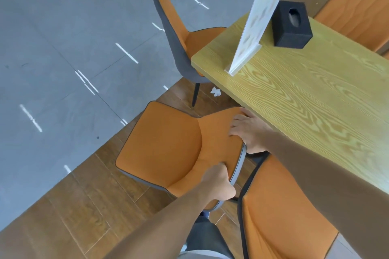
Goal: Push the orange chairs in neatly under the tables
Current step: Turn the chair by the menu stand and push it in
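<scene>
Both hands grip the backrest top of an orange upholstered chair with grey piping and grey shell [168, 143]. Left hand [216, 183] closed over the near end of the backrest rim, fingers curled onto the orange face, thumb side behind. Right hand [249, 132] wrapped over the far end of the same rim, fingers spread on the padding, palm on the grey edge.

The held chair stands clear of the light yellow wood-grain table [315, 101], seat pointing away from the hands toward the grey tiled floor [52, 38], not under the table. Its legs are hidden, so whether it sits flat or is tilted is hard to judge.

Just right of the left hand and below the right forearm, a second orange chair with dark piping [284, 212], close against the held backrest. Beyond the hands, at the table's far corner, a third orange chair with grey back and thin black leg [174, 33], seat partly under the tabletop. On the table past the right hand: a white upright sign card in a clear stand [259, 21], a black cube tissue box [291, 24] just beside it. A crumpled white scrap [215, 91] lies on the brown wood-plank floor [73, 206] below the table edge.
</scene>
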